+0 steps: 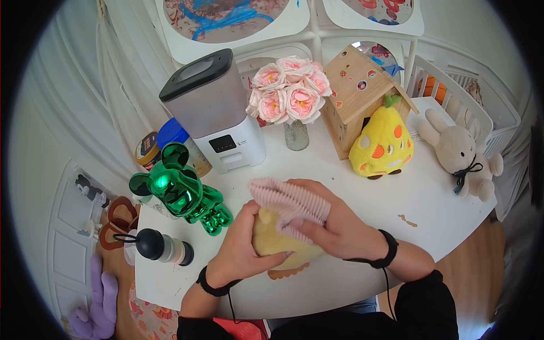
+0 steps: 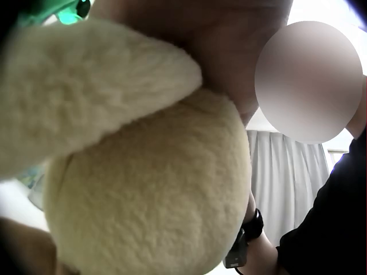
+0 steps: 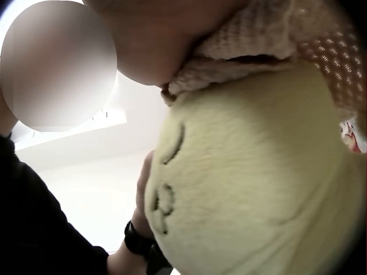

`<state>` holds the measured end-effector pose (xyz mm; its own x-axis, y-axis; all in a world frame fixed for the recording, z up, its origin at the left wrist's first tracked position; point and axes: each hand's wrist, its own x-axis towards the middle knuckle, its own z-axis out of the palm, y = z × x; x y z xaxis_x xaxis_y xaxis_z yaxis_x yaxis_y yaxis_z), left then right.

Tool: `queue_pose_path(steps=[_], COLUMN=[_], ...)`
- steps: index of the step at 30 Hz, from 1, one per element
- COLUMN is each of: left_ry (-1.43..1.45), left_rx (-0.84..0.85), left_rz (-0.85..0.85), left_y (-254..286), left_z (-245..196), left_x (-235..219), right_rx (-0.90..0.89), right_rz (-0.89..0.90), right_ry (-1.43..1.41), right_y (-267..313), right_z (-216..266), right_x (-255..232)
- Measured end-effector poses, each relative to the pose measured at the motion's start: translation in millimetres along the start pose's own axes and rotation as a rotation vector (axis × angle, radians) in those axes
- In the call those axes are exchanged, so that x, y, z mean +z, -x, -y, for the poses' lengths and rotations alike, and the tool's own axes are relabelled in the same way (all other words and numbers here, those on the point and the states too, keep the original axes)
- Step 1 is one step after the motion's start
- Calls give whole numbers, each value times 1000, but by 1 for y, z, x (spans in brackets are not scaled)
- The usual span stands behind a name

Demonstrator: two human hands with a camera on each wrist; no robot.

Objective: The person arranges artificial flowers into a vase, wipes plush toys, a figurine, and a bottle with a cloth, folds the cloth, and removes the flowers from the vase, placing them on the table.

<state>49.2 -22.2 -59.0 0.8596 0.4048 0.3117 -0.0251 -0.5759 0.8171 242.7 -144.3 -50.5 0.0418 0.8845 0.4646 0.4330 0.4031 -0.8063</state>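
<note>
A pale yellow plush toy (image 1: 276, 238) is held over the front of the white table. My left hand (image 1: 235, 242) grips its left side, thumb across the front. With my right hand (image 1: 345, 226) I hold a pink ribbed cloth (image 1: 289, 204) against the top of the toy, thumb pressed on the fabric. The right wrist view shows the stitched face of the plush toy (image 3: 246, 172), with the pink cloth (image 3: 246, 34) bunched above it. A fuzzy flap of the plush toy (image 2: 86, 91) fills much of the left wrist view, over its rounded body.
Left on the table (image 1: 362, 283) stand a shiny green bear figure (image 1: 181, 187) and a bottle (image 1: 164, 247). Behind are a pet-feeder-like dispenser (image 1: 226, 124), pink roses (image 1: 292, 90) in a glass vase, a wooden house (image 1: 354, 85), a yellow pear plush (image 1: 382, 144) and a bunny plush (image 1: 459, 150).
</note>
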Motion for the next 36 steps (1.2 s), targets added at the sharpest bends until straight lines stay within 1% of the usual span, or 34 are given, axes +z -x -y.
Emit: queue_pose_path(steps=[1,2,3,4,5,6,7,8,10,11,12,14,15,16,18,19,20,21,22,24,25,26,27,28,29,30,31,32,33,34,35,36], left_ry=[-42,-84,-83,-169,-254,-253,-251,-250,-271,-290,-290,-311,-307,-319,-328,-310,-292,-290,-246,-202,-157,-113,-115,-110,-106,-107,35,180,292,294,454,613], left_rx=[33,68,69,131,193,191,150,109,77,51,47,-25,-26,-22,-22,26,75,75,104,135,125,115,117,92,68,72,0,-74,-89,-88,-118,-146], left_rz=[9,17,19,68,115,116,134,149,134,124,118,118,116,101,81,37,-6,-6,-15,-18,-1,16,19,-24,-67,-63,-153,-242,-245,-244,-252,-259], left_y=[-1,-3,-6,-10,-12,-11,-9,-7,-5,-3,-3,-4,-6,-7,-7,-7,-8,-7,-6,-3,-1,-1,-2,-3,-3,-4,-5,-6,-8,-9,-9,-10], left_z=[0,-1,-6,-15,-21,-24,-26,-27,-24,-22,-22,-20,-21,-24,-24,-22,-19,-16,-12,-9,-8,-8,-7,-5,-4,-2,0,1,0,4,12,16], left_x=[-3,-6,-11,-17,-21,-24,-27,-30,-28,-28,-28,-29,-29,-29,-27,-25,-23,-19,-15,-10,-9,-10,-13,-17,-19,-20,-19,-19,-20,-21,-23,-24], right_rx=[119,119,220,322,324,401,468,468,242,193,191,383,375,377,177,179,216,253,255,138,117,117,178,238,236,254,271,271,285,297,257,255], right_rz=[-33,-34,-93,-154,-156,-30,96,101,128,149,156,503,530,534,463,469,413,352,348,344,371,366,378,391,388,299,209,204,14,-176,-216,-217], right_ry=[-338,-338,-508,-678,-678,-355,-32,-35,345,447,447,537,457,458,119,119,21,-77,-77,27,25,25,-8,-42,-41,-198,-353,-350,-499,-645,-637,-636], right_y=[-1,-3,-5,-6,-7,-7,-7,-6,-4,-3,-1,-2,-2,-1,0,0,0,0,0,-1,-2,-3,-6,-7,-7,-7,-6,-5,-5,-4,-4,-5], right_z=[-6,-12,-20,-27,-37,-47,-53,-55,-59,-63,-59,-33,-26,-18,-2,6,14,19,19,8,2,-1,-2,-4,-8,-13,-17,-19,-20,-21,-27,-25], right_x=[2,3,4,5,1,-7,-14,-20,-31,-35,-41,-57,-62,-66,-73,-70,-62,-54,-45,-29,-27,-29,-34,-39,-42,-44,-46,-47,-48,-48,-53,-54])
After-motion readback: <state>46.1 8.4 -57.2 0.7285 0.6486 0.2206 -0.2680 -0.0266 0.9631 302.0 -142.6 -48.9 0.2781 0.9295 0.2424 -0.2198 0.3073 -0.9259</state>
